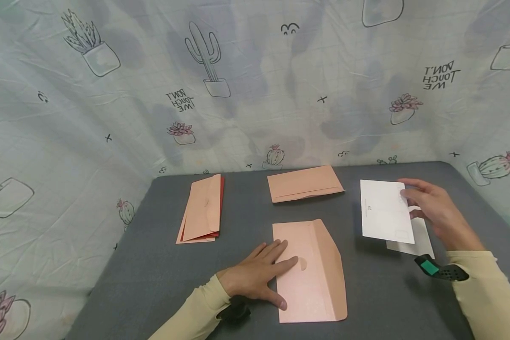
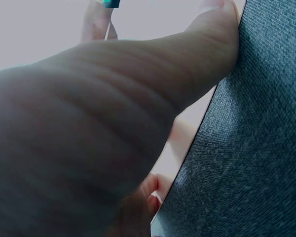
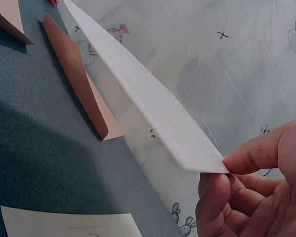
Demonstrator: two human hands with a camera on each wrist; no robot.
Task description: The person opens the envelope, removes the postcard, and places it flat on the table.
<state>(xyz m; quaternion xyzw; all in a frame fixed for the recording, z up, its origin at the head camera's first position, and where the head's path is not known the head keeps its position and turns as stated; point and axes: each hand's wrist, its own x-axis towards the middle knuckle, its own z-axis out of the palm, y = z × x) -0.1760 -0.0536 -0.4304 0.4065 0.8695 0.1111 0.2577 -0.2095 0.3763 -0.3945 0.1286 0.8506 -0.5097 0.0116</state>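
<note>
One white card (image 1: 384,212) is pinched at its right edge by the right hand (image 1: 437,212), held up off to the flap (image 1: 331,278) side of the pink envelope (image 1: 308,288), long sides pretty much parallel, with the left hand (image 1: 259,274) laid loosely spread over the envelope's left edge.

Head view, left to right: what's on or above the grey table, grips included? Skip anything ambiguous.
Stack of peach paper envelopes with red showing underneath → left grip → peach paper envelope with its flap open → white rectangular card, held up → right grip.
</note>
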